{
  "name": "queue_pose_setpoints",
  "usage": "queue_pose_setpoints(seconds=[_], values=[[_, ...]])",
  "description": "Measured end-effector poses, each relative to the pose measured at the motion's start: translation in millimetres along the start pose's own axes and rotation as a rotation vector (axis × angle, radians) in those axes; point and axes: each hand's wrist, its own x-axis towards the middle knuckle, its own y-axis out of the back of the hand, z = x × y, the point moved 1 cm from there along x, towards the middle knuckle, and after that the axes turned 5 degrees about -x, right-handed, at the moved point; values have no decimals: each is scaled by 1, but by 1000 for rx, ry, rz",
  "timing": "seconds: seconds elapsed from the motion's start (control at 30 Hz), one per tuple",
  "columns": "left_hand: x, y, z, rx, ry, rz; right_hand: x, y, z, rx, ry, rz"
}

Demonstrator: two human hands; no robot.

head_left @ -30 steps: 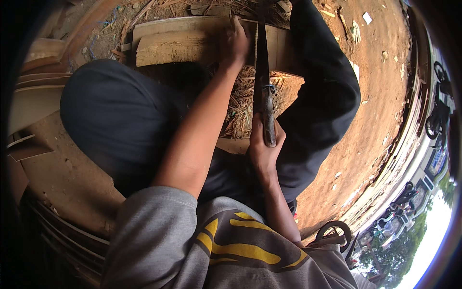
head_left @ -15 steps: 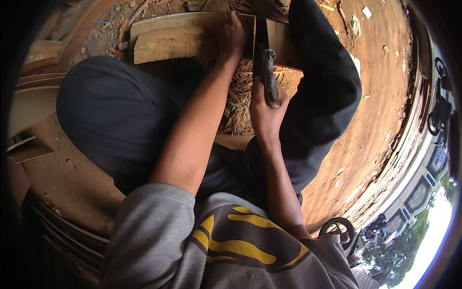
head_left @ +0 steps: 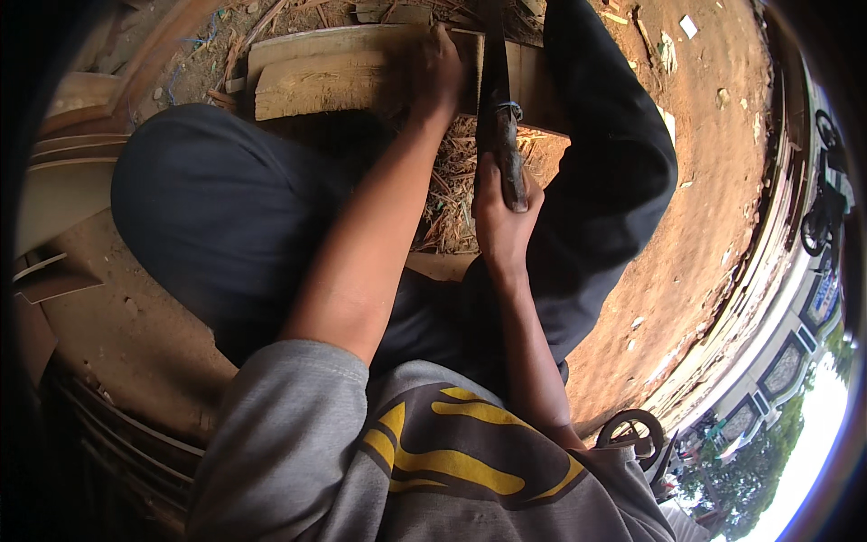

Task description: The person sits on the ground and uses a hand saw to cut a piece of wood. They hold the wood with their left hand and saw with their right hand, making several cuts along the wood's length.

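Observation:
A wooden board (head_left: 312,43) lies crosswise in front of me between my legs, with a rougher plank piece (head_left: 316,88) against its near side. My left hand (head_left: 440,77) presses and grips the board just left of the blade; its shaded fingers show only in part. My right hand (head_left: 508,212) is closed round the worn, dark handle of a handsaw (head_left: 511,158). Its long dark blade points away from me and crosses the board. A metal ring or wire binds the handle where the blade begins. The blade's tip runs out of view.
My bent legs in dark trousers (head_left: 217,199) flank the board on both sides. Wood shavings (head_left: 449,194) lie below it. Boards are stacked at the left (head_left: 72,194). Bare brown ground (head_left: 713,181) stretches right, with motorcycles (head_left: 817,221) at its far edge.
My right hand has drawn the handsaw slightly toward me. My left hand and the board have barely shifted, a little to the right.

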Motion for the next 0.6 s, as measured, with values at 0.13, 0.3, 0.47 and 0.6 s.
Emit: queue_pose_setpoints(seconds=[0.13,0.3,0.47,0.6], values=[[-15,9,21,75,-143,-7,-44,13,10,-75,-15,21],[-20,21,36,-112,263,-155,10,1,-7,-21,21,30],[-12,5,18,-213,133,-57,-30,13,0,-114,2,-3],[-16,15,26,-184,184,-64,-39,14,1,-107,-7,12]])
